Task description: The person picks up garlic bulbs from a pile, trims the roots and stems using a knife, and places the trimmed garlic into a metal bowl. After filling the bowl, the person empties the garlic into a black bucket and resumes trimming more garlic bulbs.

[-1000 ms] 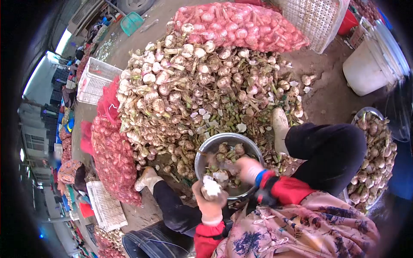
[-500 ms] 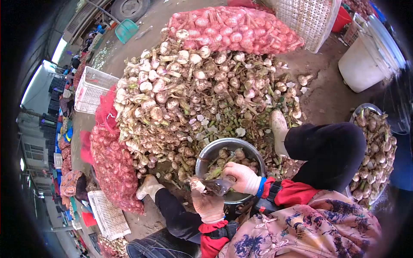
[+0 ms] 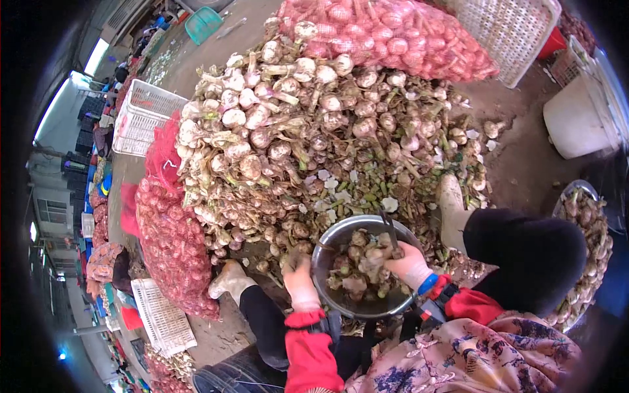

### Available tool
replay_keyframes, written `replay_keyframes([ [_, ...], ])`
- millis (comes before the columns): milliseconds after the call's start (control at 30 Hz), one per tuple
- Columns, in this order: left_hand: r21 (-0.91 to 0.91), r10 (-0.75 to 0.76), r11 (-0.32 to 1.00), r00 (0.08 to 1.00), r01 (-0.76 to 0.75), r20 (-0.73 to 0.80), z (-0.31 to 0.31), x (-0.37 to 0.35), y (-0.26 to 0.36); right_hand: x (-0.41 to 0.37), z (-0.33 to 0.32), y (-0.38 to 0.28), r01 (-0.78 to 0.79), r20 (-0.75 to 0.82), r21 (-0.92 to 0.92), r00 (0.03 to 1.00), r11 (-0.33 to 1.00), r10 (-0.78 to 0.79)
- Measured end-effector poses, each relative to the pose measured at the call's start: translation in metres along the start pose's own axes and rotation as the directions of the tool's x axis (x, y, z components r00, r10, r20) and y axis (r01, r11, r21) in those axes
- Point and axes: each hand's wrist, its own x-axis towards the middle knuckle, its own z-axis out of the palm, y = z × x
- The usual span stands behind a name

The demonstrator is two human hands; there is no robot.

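Observation:
At the near edge of the garlic heap (image 3: 262, 137), my left hand (image 3: 301, 281), in a pale, soiled glove, has its fingers curled in round a garlic bulb (image 3: 303, 249), partly hidden by them. A metal basin (image 3: 319, 288) stands between my feet, with trimmed garlic bulbs (image 3: 357, 262) inside. Over its right side is my gloved right hand (image 3: 409, 265), closed on a narrow, dark-bladed cutting tool (image 3: 388, 228) whose blade points up and away. Its fingertips overlap the bulbs in the basin.
A red mesh sack of garlic (image 3: 393, 39) lies behind the heap, another mesh sack (image 3: 171, 242) at its left. White plastic crates (image 3: 147, 118) stand farther left. To the right are a white bucket (image 3: 580, 121) and a tub of garlic (image 3: 586, 229). Peelings litter the ground.
My hands have come apart: the left has moved off the cutting tool to the heap's edge, while the right has shifted right over the basin with the blade turned upward. The view has shifted slightly.

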Motion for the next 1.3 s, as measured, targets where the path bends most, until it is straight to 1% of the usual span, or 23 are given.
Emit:
replay_keyframes([
  [33,0.057,0.014,0.998,0.997,-0.009,-0.081,-0.003,0.043,-0.021,0.001,0.001,0.004,-0.083,-0.029,-0.145,0.996,0.986,0.080],
  [67,0.508,0.156,0.854,0.987,-0.110,-0.048,-0.015,0.078,-0.040,0.000,0.006,0.009,0.012,-0.014,-0.087,1.000,0.996,-0.014],
  [133,0.751,0.143,0.642,0.987,-0.154,0.080,-0.013,0.128,-0.054,-0.005,0.011,0.001,-0.008,0.019,-0.129,1.000,0.992,0.010],
  [167,0.747,0.143,0.646,0.986,-0.157,0.085,-0.003,0.139,-0.050,-0.007,0.013,-0.007,-0.034,0.020,-0.167,0.999,0.985,0.038],
  [200,0.926,0.041,0.361,0.994,-0.108,0.100,0.010,0.146,-0.044,-0.009,0.015,-0.015,-0.062,0.017,-0.205,0.998,0.977,0.066],
  [233,0.996,-0.059,0.029,0.995,-0.080,0.082,0.020,0.153,-0.043,-0.010,0.017,-0.019,-0.052,0.013,-0.226,0.998,0.973,0.056],
  [333,0.981,0.007,-0.166,0.995,-0.101,0.104,0.031,0.169,-0.062,-0.006,0.017,-0.015,-0.065,0.025,-0.290,0.997,0.955,0.076],
  [400,0.980,-0.036,-0.169,0.994,-0.104,0.099,0.028,0.174,-0.070,-0.007,0.019,-0.028,-0.104,0.029,-0.257,0.993,0.961,0.116],
  [500,0.922,0.156,0.302,0.966,-0.245,0.205,0.012,0.151,-0.035,-0.005,0.021,-0.029,-0.098,0.038,-0.246,0.993,0.964,0.110],
  [533,0.874,0.219,0.433,0.966,-0.220,0.135,0.006,0.147,-0.032,-0.005,0.022,-0.027,-0.067,0.031,-0.281,0.996,0.957,0.078],
  [633,0.399,0.346,0.814,0.905,-0.421,0.249,-0.011,0.098,0.000,-0.015,0.029,-0.049,-0.091,0.084,-0.318,0.989,0.944,0.124],
  [667,0.376,0.395,0.792,0.874,-0.480,0.283,-0.017,0.076,0.012,-0.024,0.033,-0.076,-0.112,0.117,-0.345,0.980,0.932,0.161],
  [700,0.284,0.330,0.864,0.894,-0.415,0.303,-0.016,0.052,0.024,-0.026,0.035,-0.054,0.085,0.136,-0.358,0.990,0.930,-0.039],
  [733,0.192,0.259,0.923,0.907,-0.334,0.333,-0.016,0.028,0.032,-0.027,0.036,-0.052,0.133,0.181,-0.448,0.982,0.884,-0.056],
  [800,0.177,0.236,0.931,0.895,-0.320,0.378,-0.018,-0.011,0.028,-0.033,0.038,-0.054,0.433,0.308,-0.593,0.901,0.679,-0.305],
  [900,0.100,0.332,0.893,0.792,-0.439,0.513,-0.009,-0.063,0.028,-0.051,0.040,-0.074,0.481,0.448,-0.697,0.871,0.532,-0.201],
  [933,-0.115,0.237,0.972,0.839,-0.207,0.489,0.000,-0.084,0.040,-0.056,0.041,-0.079,0.507,0.498,-0.703,0.852,0.500,-0.163],
  [1000,-0.112,0.074,0.993,0.895,-0.027,0.441,0.001,-0.097,0.035,-0.067,0.042,-0.092,0.535,0.555,-0.741,0.828,0.406,-0.080],
  [1033,-0.111,0.081,0.993,0.893,-0.035,0.442,0.001,-0.101,0.030,-0.070,0.041,-0.092,0.538,0.555,-0.739,0.827,0.405,-0.088],
  [1100,-0.002,0.259,0.959,0.870,-0.284,0.419,0.001,-0.108,0.022,-0.071,0.038,-0.088,0.575,0.593,-0.734,0.802,0.361,-0.072],
  [1133,0.000,0.263,0.957,0.868,-0.290,0.422,0.002,-0.113,0.023,-0.072,0.037,-0.084,0.576,0.592,-0.733,0.802,0.362,-0.079],
  [1200,-0.169,0.093,0.985,0.930,-0.034,0.355,0.008,-0.124,0.027,-0.070,0.033,-0.073,0.615,0.590,-0.725,0.787,0.311,-0.182],
  [1300,-0.044,0.238,0.970,0.903,-0.238,0.359,0.014,-0.139,0.027,-0.062,0.025,-0.058,0.608,0.559,-0.728,0.794,0.316,-0.241],
])
